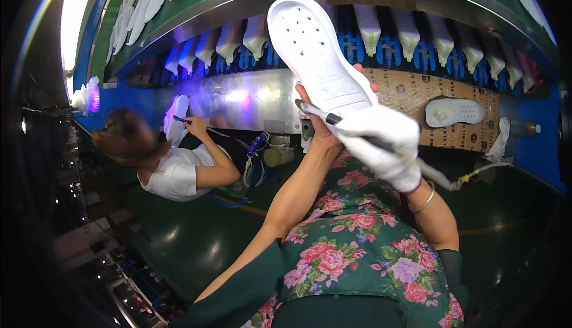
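My bare left hand (322, 135) is closed on a white shoe sole (319, 54), holding it up from beneath at its lower end. Small holes dot the sole's upper part, and its raised rim runs all round. In my right hand (384, 143), which wears a white glove, is a slim brush (317, 112) with a dark tip. That tip lies by the sole's lower left edge; whether it touches cannot be seen. A pale hose (438, 176) runs from behind the glove toward a yellow fitting.
Another sole (454, 113) lies on patterned brown cardboard (405, 104) to the right. Several pale soles (406, 33) hang along a rack behind the metal bench (262, 98). A co-worker (179, 170) at left handles a sole (175, 119) under violet light.
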Tool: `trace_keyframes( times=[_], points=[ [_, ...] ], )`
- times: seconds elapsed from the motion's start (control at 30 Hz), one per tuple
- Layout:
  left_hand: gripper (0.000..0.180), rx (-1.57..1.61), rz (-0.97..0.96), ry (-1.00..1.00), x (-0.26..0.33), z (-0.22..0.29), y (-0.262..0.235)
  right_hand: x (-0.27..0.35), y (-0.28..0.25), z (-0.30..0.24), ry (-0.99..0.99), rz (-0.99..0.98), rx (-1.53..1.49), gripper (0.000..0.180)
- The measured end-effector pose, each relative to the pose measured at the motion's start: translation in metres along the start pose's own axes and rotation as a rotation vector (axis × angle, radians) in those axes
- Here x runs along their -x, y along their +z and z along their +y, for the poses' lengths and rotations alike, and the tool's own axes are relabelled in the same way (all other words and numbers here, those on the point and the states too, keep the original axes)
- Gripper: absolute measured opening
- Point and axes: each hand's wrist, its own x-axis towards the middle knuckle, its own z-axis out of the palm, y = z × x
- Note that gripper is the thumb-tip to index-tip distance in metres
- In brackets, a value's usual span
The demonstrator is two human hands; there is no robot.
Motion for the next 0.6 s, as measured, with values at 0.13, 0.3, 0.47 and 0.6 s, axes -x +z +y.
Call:
trace_keyframes(
  times=[0.13,0.3,0.47,0.6],
  points=[
    [0.12,0.172,0.142,-0.006,-0.003,0.002,0.009,0.001,0.003,0.006,-0.035,0.097,0.163,0.024],
    [0.122,0.16,-0.011,-0.073,-0.002,0.012,0.0,0.009,0.005,-0.004,-0.048,-0.138,0.072,0.027],
    [0.113,0.141,0.133,-0.034,0.001,0.023,-0.002,0.013,0.0,0.011,0.022,-0.062,0.131,0.024],
    [0.11,0.115,-0.002,-0.082,-0.003,0.032,-0.004,0.018,0.003,0.002,-0.032,-0.173,0.078,0.023]
  ],
)
